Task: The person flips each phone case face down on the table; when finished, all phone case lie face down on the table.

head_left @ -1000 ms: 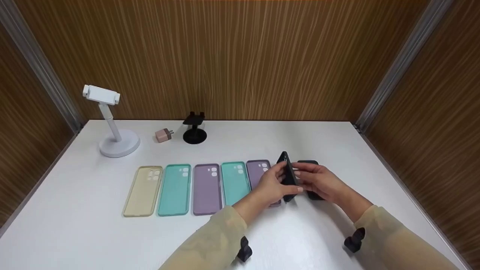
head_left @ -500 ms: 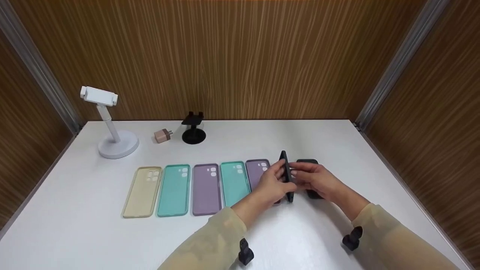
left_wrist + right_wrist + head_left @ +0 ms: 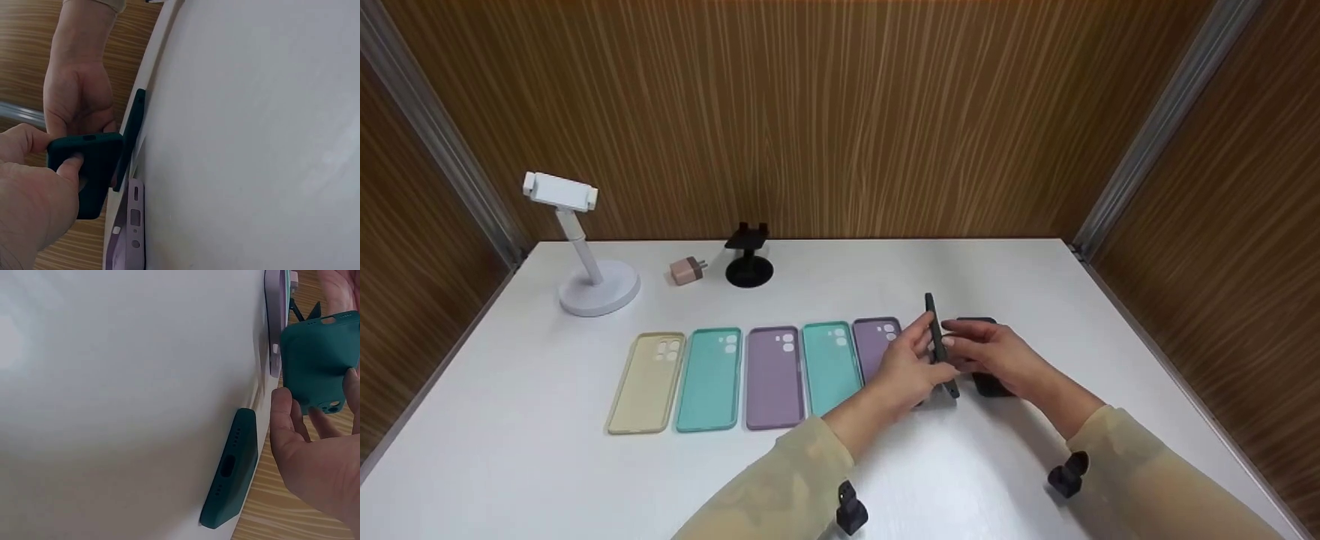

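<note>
A dark green phone case (image 3: 936, 330) is held on edge, tilted, over the right part of the white table. My left hand (image 3: 901, 375) grips it from the left, with the thumb near its lower end. From the other side, my right hand (image 3: 997, 356) holds it by the edge with its fingers, as the right wrist view shows. There the face of the held case (image 3: 318, 360) is visible with camera holes at one corner. A second dark green case (image 3: 991, 384) lies flat on the table, partly under my right hand.
Left of my hands lie a purple case (image 3: 874, 349), a teal case (image 3: 831, 367), another purple and teal case, and a beige case (image 3: 646, 382). Behind stand a white phone stand (image 3: 598, 289), a pink charger (image 3: 687, 271) and a black stand (image 3: 749, 271). Wood-grain panels enclose the table.
The held case has turned from showing part of its face to nearly edge-on, and its top has risen slightly. Both hands stay in about the same place.
</note>
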`<state>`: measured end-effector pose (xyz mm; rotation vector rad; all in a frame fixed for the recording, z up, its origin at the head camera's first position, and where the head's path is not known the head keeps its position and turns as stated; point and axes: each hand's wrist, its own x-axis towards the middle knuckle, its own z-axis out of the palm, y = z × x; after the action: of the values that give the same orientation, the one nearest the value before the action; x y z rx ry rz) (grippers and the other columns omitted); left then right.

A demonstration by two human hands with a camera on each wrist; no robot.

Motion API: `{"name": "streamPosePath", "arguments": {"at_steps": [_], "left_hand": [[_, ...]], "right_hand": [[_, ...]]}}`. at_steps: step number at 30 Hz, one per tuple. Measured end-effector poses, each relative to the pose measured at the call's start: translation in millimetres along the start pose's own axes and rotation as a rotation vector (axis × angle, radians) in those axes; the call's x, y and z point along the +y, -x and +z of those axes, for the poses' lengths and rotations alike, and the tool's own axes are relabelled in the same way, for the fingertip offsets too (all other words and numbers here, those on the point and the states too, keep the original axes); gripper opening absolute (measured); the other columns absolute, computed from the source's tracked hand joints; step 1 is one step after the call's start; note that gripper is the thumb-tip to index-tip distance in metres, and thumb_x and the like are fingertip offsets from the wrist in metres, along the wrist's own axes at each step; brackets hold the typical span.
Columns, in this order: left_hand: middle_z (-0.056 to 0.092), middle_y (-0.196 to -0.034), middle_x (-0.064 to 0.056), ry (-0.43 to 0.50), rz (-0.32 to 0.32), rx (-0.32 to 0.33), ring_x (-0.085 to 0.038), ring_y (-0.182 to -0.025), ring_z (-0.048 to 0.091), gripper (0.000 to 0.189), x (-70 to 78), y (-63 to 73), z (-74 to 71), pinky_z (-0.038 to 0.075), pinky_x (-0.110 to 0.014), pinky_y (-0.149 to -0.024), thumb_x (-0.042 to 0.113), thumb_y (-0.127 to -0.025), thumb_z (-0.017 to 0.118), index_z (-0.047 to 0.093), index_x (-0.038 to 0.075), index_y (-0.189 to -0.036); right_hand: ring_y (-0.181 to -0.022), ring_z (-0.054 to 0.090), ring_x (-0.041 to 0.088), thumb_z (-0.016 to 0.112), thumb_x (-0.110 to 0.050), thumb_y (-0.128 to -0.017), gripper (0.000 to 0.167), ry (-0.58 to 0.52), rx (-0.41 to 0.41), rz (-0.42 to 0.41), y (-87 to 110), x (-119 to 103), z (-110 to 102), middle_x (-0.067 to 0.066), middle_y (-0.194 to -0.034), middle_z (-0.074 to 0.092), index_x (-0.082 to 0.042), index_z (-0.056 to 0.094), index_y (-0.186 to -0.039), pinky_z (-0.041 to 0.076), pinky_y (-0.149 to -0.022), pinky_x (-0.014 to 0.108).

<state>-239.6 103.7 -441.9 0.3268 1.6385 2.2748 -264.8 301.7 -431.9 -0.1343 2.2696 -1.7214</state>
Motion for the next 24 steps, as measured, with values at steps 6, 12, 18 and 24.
{"name": "streamPosePath", "arguments": {"at_steps": [6, 12, 18, 24], "left_hand": [[0.041, -0.165, -0.016, 0.008, 0.011, 0.003, -0.032, -0.145, 0.049, 0.095, 0.4, 0.5, 1.2, 0.050, -0.039, -0.108, -0.021, -0.082, 0.063, 0.032, 0.010, -0.167], [0.039, -0.166, -0.018, 0.055, 0.025, -0.026, -0.034, -0.143, 0.052, 0.096, -1.2, 0.3, 1.0, 0.049, -0.041, -0.108, -0.023, -0.082, 0.059, 0.028, 0.008, -0.168], [0.041, -0.165, -0.019, 0.054, 0.019, -0.035, -0.033, -0.140, 0.055, 0.097, -3.4, -1.1, -3.3, 0.052, -0.040, -0.105, -0.023, -0.081, 0.059, 0.027, 0.007, -0.168], [0.051, -0.158, -0.019, -0.018, -0.020, 0.020, -0.031, -0.133, 0.062, 0.090, -4.0, -3.8, -10.7, 0.055, -0.037, -0.101, -0.018, -0.087, 0.067, 0.033, 0.007, -0.166]], "right_hand": [[-0.116, 0.071, 0.026, 0.071, -0.027, -0.105, 0.071, 0.004, 0.000, 0.023, -1.8, 0.2, -2.6, 0.028, -0.149, 0.053, 0.007, 0.040, -0.158, 0.054, -0.104, 0.044], [-0.110, 0.069, 0.024, 0.074, -0.031, -0.102, 0.074, 0.032, 0.031, 0.044, -1.7, 1.8, -6.7, 0.026, -0.146, 0.056, 0.005, 0.041, -0.158, 0.057, -0.099, 0.037], [-0.107, 0.065, 0.023, 0.077, -0.033, -0.100, 0.074, 0.104, 0.078, 0.047, -2.2, 3.0, -9.2, 0.023, -0.139, 0.060, 0.000, 0.046, -0.158, 0.055, -0.093, 0.033], [-0.105, 0.057, 0.027, 0.078, -0.032, -0.099, 0.069, 0.156, 0.113, 0.053, -0.3, 2.4, -11.2, 0.018, -0.130, 0.062, -0.006, 0.051, -0.157, 0.050, -0.088, 0.034]]}}
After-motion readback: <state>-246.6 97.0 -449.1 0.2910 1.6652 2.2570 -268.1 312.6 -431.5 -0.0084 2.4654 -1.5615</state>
